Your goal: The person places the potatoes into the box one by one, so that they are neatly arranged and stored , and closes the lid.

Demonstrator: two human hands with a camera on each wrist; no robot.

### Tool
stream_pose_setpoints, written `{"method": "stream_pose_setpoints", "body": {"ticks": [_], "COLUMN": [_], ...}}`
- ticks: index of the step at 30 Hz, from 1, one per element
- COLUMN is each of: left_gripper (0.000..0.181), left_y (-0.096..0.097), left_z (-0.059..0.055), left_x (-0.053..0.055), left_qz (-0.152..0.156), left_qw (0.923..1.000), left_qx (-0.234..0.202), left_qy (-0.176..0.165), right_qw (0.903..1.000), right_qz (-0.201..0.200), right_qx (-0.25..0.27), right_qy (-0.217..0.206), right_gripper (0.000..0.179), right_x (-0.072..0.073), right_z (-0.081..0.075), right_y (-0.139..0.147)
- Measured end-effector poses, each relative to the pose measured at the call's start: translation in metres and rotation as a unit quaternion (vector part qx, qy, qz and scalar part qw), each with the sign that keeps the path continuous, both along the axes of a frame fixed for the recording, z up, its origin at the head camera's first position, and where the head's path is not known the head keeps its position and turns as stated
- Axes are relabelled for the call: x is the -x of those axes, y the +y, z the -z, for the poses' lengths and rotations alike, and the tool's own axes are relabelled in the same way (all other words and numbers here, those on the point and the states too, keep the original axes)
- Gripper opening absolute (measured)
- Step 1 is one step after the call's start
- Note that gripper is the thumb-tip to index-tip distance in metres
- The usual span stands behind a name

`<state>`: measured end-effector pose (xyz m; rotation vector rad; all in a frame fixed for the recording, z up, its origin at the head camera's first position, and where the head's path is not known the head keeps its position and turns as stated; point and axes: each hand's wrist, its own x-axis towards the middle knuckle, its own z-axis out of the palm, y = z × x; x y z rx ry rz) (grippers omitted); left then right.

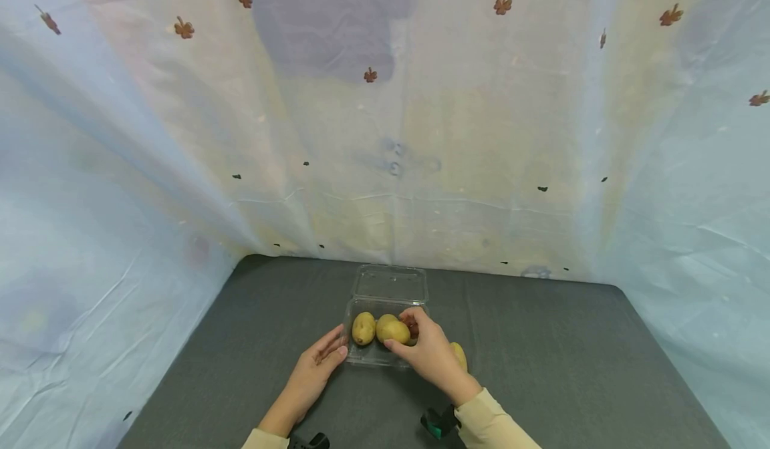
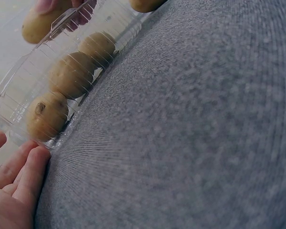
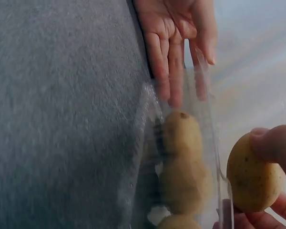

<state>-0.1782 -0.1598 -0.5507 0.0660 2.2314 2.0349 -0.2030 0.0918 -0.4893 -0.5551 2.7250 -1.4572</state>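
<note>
A clear plastic clamshell box (image 1: pixel 379 359) lies on the table with its lid (image 1: pixel 391 283) folded back. Through its wall in the left wrist view show three potatoes in a row: an end potato (image 2: pixel 46 117), a middle potato (image 2: pixel 71 75) and a far potato (image 2: pixel 97 48). My right hand (image 1: pixel 430 352) pinches another potato (image 3: pixel 251 174) between thumb and fingers, above the box's rim. At the box's left end, my left hand (image 1: pixel 313 372) touches the outer wall with fairly straight fingers (image 3: pixel 175 71). One more potato (image 1: pixel 459 355) lies outside, partly hidden by the right hand.
Dark grey cloth (image 1: pixel 559 369) covers the table. Pale patterned sheeting (image 1: pixel 469 135) hangs at the back and both sides. A black wrist device (image 1: pixel 439 422) sits by the right sleeve.
</note>
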Motion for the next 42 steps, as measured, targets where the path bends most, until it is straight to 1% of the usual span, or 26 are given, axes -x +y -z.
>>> {"method": "stream_pose_setpoints", "body": {"ticks": [3,7,9,11,15,17,22,27,32,36,42], "left_gripper": [0.056,0.057,0.057,0.057,0.056,0.055,0.056,0.057,0.058,0.058,0.057], "left_y": [0.001,0.003,0.003,0.003,0.002,0.001,0.001,0.0,-0.002,-0.002,-0.002], "left_z": [-0.005,-0.016,-0.018,-0.015,-0.006,-0.004,-0.003,-0.002,-0.001,-0.002,-0.002], "left_x": [-0.003,-0.007,-0.008,-0.007,-0.004,-0.004,-0.005,-0.004,-0.004,-0.004,-0.003], "left_qz": [-0.003,-0.002,-0.001,-0.001,-0.004,-0.005,-0.005,-0.006,0.0,0.003,0.004], "left_qw": [1.0,1.0,1.0,1.0,1.0,1.0,1.0,1.0,0.9999,0.9999,0.9999], "left_qx": [0.001,-0.002,-0.003,-0.002,0.001,0.0,-0.003,-0.003,-0.012,-0.015,-0.01], "left_qy": [-0.004,-0.008,-0.008,-0.008,-0.004,-0.001,0.005,0.005,0.001,-0.002,-0.002], "right_qw": [0.9999,0.9997,0.9997,0.9996,0.9994,0.9993,0.9989,0.9986,0.9984,0.9977,0.9956], "right_qz": [-0.005,-0.011,-0.014,-0.018,-0.026,-0.029,-0.032,-0.032,-0.029,-0.039,-0.053], "right_qx": [0.009,0.006,0.003,0.0,0.001,-0.003,-0.007,-0.009,-0.029,-0.045,-0.067], "right_qy": [-0.014,-0.02,-0.019,-0.02,-0.025,-0.025,-0.033,-0.042,-0.039,-0.032,-0.038], "right_gripper": [0.047,0.045,0.045,0.044,0.042,0.042,0.044,0.044,0.044,0.042,0.034], "right_x": [0.0,0.001,0.001,0.001,0.002,0.003,0.004,0.004,0.004,0.003,0.005], "right_z": [0.001,0.003,0.004,0.005,0.006,0.007,0.008,0.007,0.005,0.003,0.001], "right_y": [-0.007,-0.015,-0.019,-0.022,-0.028,-0.032,-0.039,-0.043,-0.046,-0.047,-0.045]}}
